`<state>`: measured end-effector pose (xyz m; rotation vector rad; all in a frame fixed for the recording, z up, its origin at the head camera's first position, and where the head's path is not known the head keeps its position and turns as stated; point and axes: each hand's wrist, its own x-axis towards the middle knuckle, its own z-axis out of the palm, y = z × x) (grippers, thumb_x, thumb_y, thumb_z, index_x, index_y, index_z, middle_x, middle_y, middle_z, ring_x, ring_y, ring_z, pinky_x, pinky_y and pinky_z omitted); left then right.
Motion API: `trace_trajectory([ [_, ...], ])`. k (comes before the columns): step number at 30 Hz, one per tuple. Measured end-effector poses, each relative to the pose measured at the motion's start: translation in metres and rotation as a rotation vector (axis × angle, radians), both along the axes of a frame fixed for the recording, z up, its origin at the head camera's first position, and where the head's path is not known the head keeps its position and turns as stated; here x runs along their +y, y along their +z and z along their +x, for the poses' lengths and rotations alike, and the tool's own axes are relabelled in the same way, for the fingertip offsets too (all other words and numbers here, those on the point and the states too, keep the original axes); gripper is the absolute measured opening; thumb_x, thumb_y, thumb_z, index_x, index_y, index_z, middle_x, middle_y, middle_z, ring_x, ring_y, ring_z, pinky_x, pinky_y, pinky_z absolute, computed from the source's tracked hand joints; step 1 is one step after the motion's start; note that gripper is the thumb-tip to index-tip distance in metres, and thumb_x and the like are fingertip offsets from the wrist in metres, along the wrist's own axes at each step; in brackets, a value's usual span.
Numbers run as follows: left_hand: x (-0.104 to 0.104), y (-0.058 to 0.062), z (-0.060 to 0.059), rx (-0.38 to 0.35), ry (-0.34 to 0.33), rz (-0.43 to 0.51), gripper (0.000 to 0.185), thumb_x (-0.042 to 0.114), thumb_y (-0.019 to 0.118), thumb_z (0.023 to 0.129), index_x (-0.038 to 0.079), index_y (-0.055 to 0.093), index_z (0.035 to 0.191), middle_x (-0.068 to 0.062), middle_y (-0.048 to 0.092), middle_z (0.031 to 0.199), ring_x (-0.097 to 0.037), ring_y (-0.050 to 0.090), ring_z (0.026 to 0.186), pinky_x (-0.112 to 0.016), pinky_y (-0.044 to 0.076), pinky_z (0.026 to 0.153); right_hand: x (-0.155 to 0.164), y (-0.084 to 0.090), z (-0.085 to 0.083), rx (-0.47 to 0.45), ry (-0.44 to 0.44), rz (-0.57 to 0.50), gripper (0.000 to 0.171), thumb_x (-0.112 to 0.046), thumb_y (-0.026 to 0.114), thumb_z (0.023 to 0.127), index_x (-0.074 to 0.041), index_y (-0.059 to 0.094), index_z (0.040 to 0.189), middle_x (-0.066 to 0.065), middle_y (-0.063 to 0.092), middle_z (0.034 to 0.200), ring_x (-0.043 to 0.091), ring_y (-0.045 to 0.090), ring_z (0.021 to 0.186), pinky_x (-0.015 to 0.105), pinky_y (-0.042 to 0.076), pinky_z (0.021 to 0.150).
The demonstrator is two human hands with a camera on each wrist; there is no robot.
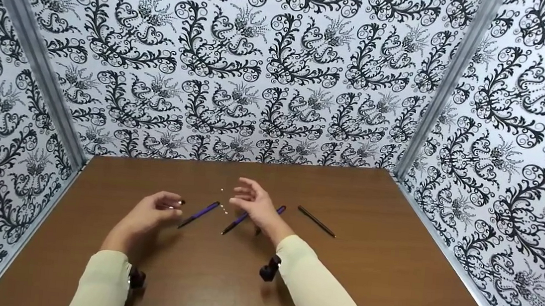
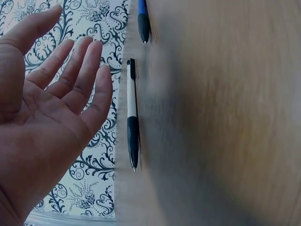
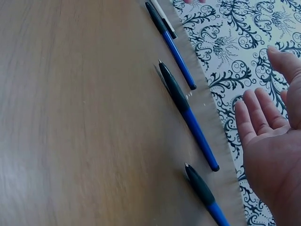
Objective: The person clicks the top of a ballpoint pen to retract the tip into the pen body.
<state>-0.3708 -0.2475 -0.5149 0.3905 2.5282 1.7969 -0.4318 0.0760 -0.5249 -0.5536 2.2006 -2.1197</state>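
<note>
Above the left of the pens, my left hand (image 1: 149,213) has its fingers loosely bent and holds nothing. Near it on the table lies a white pen (image 2: 132,99) with a black grip and clip; my fingers mostly hide it in the head view. One blue pen (image 1: 199,214) with a black grip lies to the right of that hand. My right hand (image 1: 259,209), palm bare in the right wrist view, hovers over the middle of the row. Beside it rests a second blue pen (image 3: 190,117), and its wrist partly covers a third blue pen (image 3: 204,190).
To the right of my right hand a black pen (image 1: 317,222) lies slanted on the brown wooden table (image 1: 365,282). Patterned black-and-white walls (image 1: 240,70) enclose the table at the back and both sides. Small white spots show between the pens.
</note>
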Motion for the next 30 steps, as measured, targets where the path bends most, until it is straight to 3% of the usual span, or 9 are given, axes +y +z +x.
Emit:
trace_trajectory([
  [8, -0.011, 0.001, 0.002, -0.008, 0.017, -0.034, 0.050, 0.011, 0.079, 0.102, -0.009, 0.060, 0.144, -0.027, 0.067, 0.137, -0.027, 0.068, 0.116, -0.025, 0.056, 0.094, -0.013, -0.004, 0.004, -0.004, -0.002, -0.010, 0.067, -0.001, 0.084, 0.096, -0.007, 0.057, 0.157, 0.014, 0.072, 0.138, 0.048, 0.063, 0.134, 0.037, 0.060, 0.104],
  [16, -0.022, -0.001, 0.004, -0.021, 0.027, -0.040, 0.054, 0.012, 0.078, 0.104, -0.010, 0.057, 0.148, -0.029, 0.066, 0.140, -0.027, 0.069, 0.118, -0.033, 0.059, 0.098, -0.025, -0.003, 0.008, -0.020, 0.035, -0.040, 0.064, 0.004, 0.080, 0.098, -0.003, 0.056, 0.157, 0.018, 0.067, 0.143, 0.035, 0.069, 0.126, 0.038, 0.063, 0.097],
  [25, -0.031, 0.002, 0.009, 0.002, 0.058, -0.065, 0.051, 0.010, 0.077, 0.103, -0.009, 0.059, 0.147, -0.029, 0.068, 0.138, -0.033, 0.067, 0.121, -0.022, 0.055, 0.091, -0.038, -0.006, 0.008, -0.004, 0.016, -0.040, 0.063, 0.003, 0.082, 0.097, -0.004, 0.059, 0.154, 0.014, 0.070, 0.138, 0.049, 0.065, 0.131, 0.041, 0.063, 0.095],
  [30, -0.037, 0.000, 0.010, 0.012, 0.072, -0.085, 0.051, 0.010, 0.078, 0.103, -0.010, 0.059, 0.145, -0.030, 0.069, 0.136, -0.030, 0.068, 0.118, -0.022, 0.055, 0.090, -0.045, -0.004, 0.013, -0.005, 0.026, -0.021, 0.063, 0.000, 0.083, 0.096, -0.006, 0.060, 0.154, 0.013, 0.070, 0.138, 0.043, 0.067, 0.130, 0.040, 0.064, 0.095],
])
